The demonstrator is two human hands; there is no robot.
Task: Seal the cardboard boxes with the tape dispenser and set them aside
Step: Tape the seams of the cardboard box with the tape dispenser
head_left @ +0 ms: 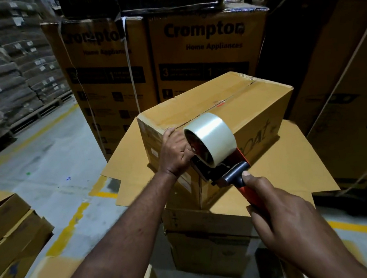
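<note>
A closed brown cardboard box (238,110) lies on top of a larger box with open flaps (294,165). Its top seam runs away from me, with clear tape showing on the far part. My right hand (284,223) grips the orange handle of a tape dispenser (223,164) that carries a roll of clear tape (211,136). The dispenser's head rests against the box's near top edge. My left hand (175,153) presses on that near corner, fingers curled at the dispenser's front, apparently pinching the tape end.
Tall Crompton cartons (203,53) stand stacked right behind the box. Dark cartons (341,77) rise at the right. Several closed boxes (11,234) sit at the lower left. Sacks on pallets (1,74) line the far left, across a grey floor with yellow lines (69,227).
</note>
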